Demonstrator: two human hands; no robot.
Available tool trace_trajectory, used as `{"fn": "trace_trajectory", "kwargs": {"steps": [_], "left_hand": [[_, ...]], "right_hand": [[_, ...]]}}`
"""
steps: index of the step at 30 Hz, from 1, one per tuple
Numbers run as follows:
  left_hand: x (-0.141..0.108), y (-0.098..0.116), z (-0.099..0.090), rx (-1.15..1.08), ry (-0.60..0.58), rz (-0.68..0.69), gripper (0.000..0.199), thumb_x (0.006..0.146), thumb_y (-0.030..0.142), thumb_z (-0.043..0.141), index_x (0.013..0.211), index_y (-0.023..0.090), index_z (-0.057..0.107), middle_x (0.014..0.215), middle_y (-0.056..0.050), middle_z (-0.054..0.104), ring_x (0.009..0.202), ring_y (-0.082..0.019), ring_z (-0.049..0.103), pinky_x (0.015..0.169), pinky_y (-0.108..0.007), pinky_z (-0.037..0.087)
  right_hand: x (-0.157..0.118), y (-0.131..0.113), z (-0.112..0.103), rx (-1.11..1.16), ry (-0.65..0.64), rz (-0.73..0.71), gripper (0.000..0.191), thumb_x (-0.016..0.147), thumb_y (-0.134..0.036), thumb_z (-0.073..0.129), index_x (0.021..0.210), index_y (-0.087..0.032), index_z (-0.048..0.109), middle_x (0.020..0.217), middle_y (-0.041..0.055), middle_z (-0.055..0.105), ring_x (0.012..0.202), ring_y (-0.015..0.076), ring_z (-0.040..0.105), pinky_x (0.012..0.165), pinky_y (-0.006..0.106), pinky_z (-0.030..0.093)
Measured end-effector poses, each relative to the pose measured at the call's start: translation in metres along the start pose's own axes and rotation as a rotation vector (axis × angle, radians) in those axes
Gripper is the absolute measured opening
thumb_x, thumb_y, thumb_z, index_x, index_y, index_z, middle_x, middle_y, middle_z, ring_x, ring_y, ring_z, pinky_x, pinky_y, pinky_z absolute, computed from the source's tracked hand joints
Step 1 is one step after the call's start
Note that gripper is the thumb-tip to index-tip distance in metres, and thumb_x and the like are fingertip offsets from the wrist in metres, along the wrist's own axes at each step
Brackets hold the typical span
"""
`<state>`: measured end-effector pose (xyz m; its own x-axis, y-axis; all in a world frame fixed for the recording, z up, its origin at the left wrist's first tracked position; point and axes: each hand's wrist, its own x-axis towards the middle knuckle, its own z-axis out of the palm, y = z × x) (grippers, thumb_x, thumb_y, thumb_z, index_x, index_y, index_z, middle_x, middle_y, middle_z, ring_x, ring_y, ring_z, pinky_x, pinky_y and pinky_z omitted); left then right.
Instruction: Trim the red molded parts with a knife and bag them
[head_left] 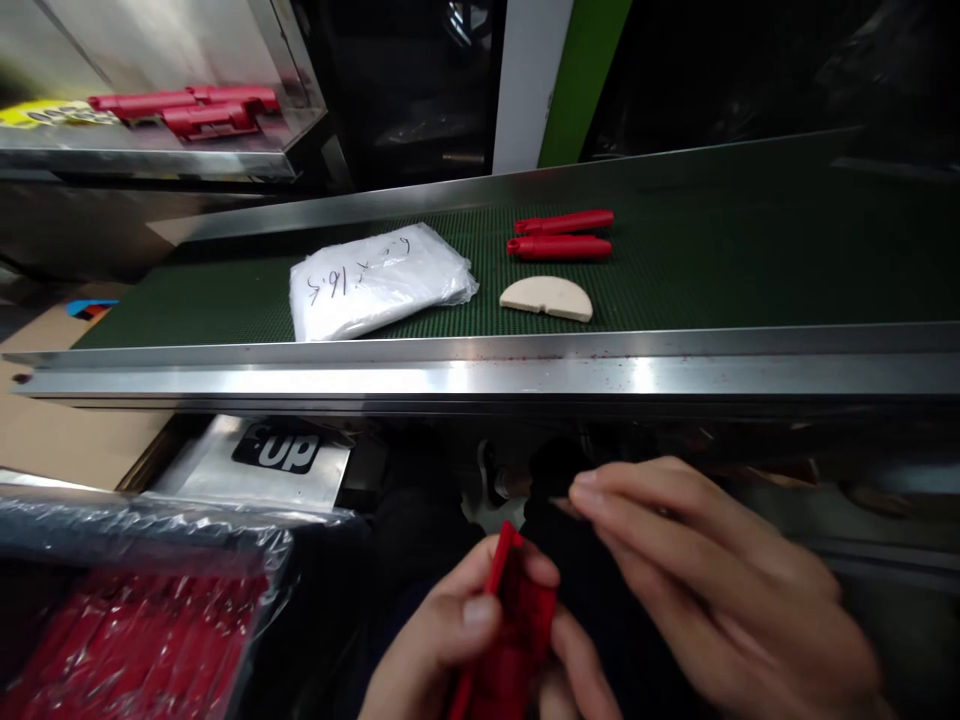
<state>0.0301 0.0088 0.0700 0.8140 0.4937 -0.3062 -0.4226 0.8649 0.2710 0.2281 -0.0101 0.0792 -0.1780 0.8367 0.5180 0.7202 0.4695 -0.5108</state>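
My left hand (450, 640) is closed around a red plastic part (517, 620), held upright near the bottom middle with its hollow side showing. To its right, my right hand (720, 580) is raised apart from the part. Its thumb and fingers are pressed together in a pinch; a small thin thing seems to stick out at the tips, too blurred to name. Beyond both hands, two red tubular plastic pieces (562, 247) lie on the green conveyor belt (712, 260). Close to them is a cream half-round block (547, 297).
A metal rail (525, 377) edges the belt on the near side. A wrapped white pack of plastic bags (379, 280) lies on the belt. At lower left, a lined bin (277, 550) holds several red parts (142, 640). More red parts (214, 115) rest on a metal shelf.
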Motion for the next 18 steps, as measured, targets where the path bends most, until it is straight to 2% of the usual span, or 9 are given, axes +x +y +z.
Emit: {"fn": "trace_trajectory", "kwargs": {"steps": [2, 7, 13, 18], "left_hand": [[-0.001, 0.005, -0.001, -0.036, 0.036, -0.061, 0.036, 0.09, 0.044, 0.056, 0.11, 0.014, 0.059, 0.085, -0.014, 0.072, 0.059, -0.014, 0.062, 0.059, -0.021, 0.039], [-0.003, 0.011, 0.002, -0.031, 0.054, -0.114, 0.038, 0.087, 0.043, 0.059, 0.108, 0.011, 0.063, 0.076, -0.011, 0.072, 0.052, -0.015, 0.059, 0.051, -0.021, 0.039], [-0.005, 0.009, 0.005, -0.062, 0.09, -0.108, 0.035, 0.086, 0.038, 0.059, 0.103, 0.009, 0.069, 0.074, -0.009, 0.072, 0.057, -0.013, 0.061, 0.053, -0.018, 0.042], [-0.002, 0.011, 0.008, -0.139, 0.078, -0.131, 0.03, 0.083, 0.032, 0.061, 0.094, 0.007, 0.072, 0.072, -0.009, 0.072, 0.063, -0.012, 0.064, 0.062, -0.017, 0.044]], "right_hand": [[0.002, -0.004, -0.002, -0.008, -0.055, -0.083, 0.033, 0.088, 0.001, 0.052, 0.114, -0.014, 0.066, 0.111, 0.0089, 0.064, 0.1, 0.0183, 0.06, 0.08, 0.03, 0.054], [0.008, -0.006, 0.001, -0.035, -0.072, -0.165, 0.027, 0.089, -0.003, 0.054, 0.109, -0.015, 0.068, 0.105, 0.0091, 0.066, 0.091, 0.0208, 0.059, 0.072, 0.037, 0.052], [0.007, 0.0, 0.001, -0.044, -0.102, -0.204, 0.036, 0.083, 0.001, 0.057, 0.113, -0.016, 0.067, 0.108, 0.01, 0.066, 0.096, 0.0245, 0.058, 0.079, 0.042, 0.05], [0.001, 0.004, -0.001, -0.088, -0.112, -0.215, 0.039, 0.087, -0.003, 0.048, 0.117, -0.021, 0.065, 0.113, 0.0069, 0.065, 0.101, 0.0238, 0.058, 0.088, 0.044, 0.047]]}}
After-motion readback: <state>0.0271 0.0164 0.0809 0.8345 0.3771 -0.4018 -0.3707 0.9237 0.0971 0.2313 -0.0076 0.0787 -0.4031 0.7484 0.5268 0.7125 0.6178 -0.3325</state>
